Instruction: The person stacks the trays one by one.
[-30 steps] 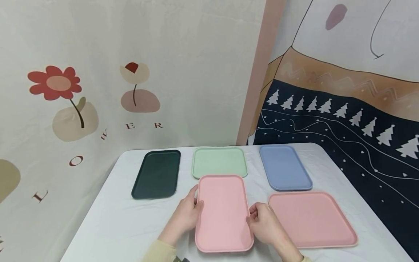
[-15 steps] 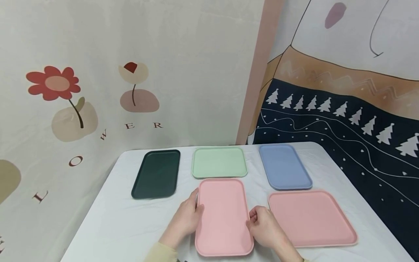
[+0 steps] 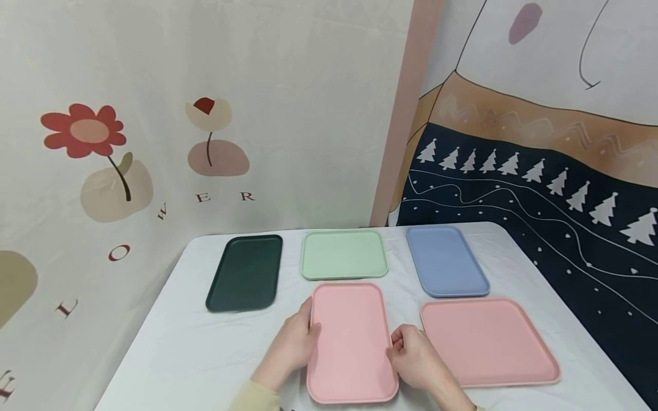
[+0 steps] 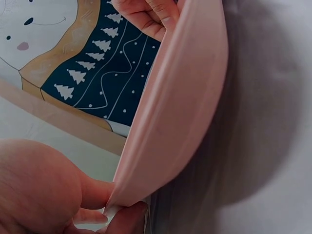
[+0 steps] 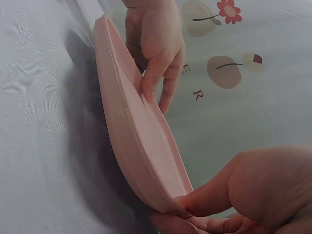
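Observation:
A small pink tray (image 3: 349,342) lies lengthwise at the near middle of the white table (image 3: 169,354). My left hand (image 3: 303,334) grips its left long edge, thumb on the rim and fingers beneath. My right hand (image 3: 406,345) grips the right long edge the same way. In the left wrist view the tray's rim (image 4: 180,107) runs from my left hand (image 4: 112,209) up to my right hand (image 4: 151,19). In the right wrist view the tray (image 5: 131,122) casts a shadow on the cloth, between my right hand (image 5: 195,209) and my left hand (image 5: 156,73).
A dark green tray (image 3: 245,273), a light green tray (image 3: 343,254) and a blue tray (image 3: 446,261) line the far side. A larger pink tray (image 3: 488,341) lies just right of my right hand. Printed cloth backdrops hang behind the table.
Both hands have drawn the small pink tray a little toward me, so its far end has come off the light green tray's near edge. The grips are unchanged.

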Demonstrator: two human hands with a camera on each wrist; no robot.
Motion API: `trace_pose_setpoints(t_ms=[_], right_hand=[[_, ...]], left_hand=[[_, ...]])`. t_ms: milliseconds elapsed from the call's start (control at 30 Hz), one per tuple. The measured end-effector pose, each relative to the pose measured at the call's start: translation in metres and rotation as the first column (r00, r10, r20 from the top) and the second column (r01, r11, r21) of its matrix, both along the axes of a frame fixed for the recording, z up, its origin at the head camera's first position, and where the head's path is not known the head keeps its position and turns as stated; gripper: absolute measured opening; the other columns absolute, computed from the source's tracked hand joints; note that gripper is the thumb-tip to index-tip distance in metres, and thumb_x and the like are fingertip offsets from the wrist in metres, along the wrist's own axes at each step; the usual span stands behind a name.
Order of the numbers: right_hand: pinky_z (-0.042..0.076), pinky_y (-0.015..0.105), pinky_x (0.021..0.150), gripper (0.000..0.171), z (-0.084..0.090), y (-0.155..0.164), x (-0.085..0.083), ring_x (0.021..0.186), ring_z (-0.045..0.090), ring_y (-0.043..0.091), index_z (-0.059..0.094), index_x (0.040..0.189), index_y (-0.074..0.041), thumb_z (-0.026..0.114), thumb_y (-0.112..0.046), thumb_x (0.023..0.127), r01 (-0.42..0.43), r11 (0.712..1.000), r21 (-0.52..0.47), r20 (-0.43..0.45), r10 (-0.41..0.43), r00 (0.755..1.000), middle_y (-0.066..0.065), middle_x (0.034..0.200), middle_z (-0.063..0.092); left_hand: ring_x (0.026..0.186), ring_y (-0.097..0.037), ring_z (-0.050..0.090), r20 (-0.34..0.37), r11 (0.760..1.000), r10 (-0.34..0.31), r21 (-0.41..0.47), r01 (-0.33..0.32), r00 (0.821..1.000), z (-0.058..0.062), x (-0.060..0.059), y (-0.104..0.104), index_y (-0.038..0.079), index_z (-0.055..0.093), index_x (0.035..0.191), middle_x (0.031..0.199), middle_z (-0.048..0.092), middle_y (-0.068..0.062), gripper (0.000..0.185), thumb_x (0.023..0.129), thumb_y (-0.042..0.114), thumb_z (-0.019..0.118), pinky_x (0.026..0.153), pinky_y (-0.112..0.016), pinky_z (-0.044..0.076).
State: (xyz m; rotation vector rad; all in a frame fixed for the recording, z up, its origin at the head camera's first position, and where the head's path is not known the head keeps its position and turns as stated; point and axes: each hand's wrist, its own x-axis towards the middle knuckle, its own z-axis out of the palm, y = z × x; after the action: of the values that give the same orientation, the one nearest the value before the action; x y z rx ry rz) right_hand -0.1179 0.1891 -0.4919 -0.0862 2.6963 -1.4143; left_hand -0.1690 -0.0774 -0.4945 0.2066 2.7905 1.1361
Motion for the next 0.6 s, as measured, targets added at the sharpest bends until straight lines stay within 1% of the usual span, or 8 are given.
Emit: trace_pose_setpoints(t_ms=[333, 600], right_hand=[[0.048, 0.026, 0.051, 0.010, 0.0009, -0.0011, 0.0011, 0.063, 0.057, 0.015, 0.060, 0.090, 0.001, 0.069, 0.005, 0.088, -0.014, 1.000, 0.002, 0.035, 0.014, 0.999, 0.003, 0.074, 0.058], [0.047, 0.026, 0.052, 0.012, -0.0005, -0.0010, 0.0017, 0.062, 0.056, 0.014, 0.060, 0.090, 0.000, 0.070, 0.005, 0.089, -0.003, 1.000, 0.014, 0.029, 0.003, 1.000, 0.003, 0.074, 0.057]], left_hand=[[0.141, -0.045, 0.049, 0.019, 1.000, -0.009, -0.011, 0.010, 1.000, -0.0021, 0.0009, -0.0005, -0.008, 0.035, 0.159, 0.152, 0.051, -0.030, 0.063, 0.106, 0.016, 0.059, 0.116, -0.058, 0.038], [0.142, -0.044, 0.049, 0.015, 1.000, -0.016, -0.015, 0.016, 1.000, -0.0010, 0.0003, 0.0000, -0.009, 0.035, 0.159, 0.152, 0.051, -0.029, 0.064, 0.106, 0.016, 0.060, 0.116, -0.057, 0.038]])
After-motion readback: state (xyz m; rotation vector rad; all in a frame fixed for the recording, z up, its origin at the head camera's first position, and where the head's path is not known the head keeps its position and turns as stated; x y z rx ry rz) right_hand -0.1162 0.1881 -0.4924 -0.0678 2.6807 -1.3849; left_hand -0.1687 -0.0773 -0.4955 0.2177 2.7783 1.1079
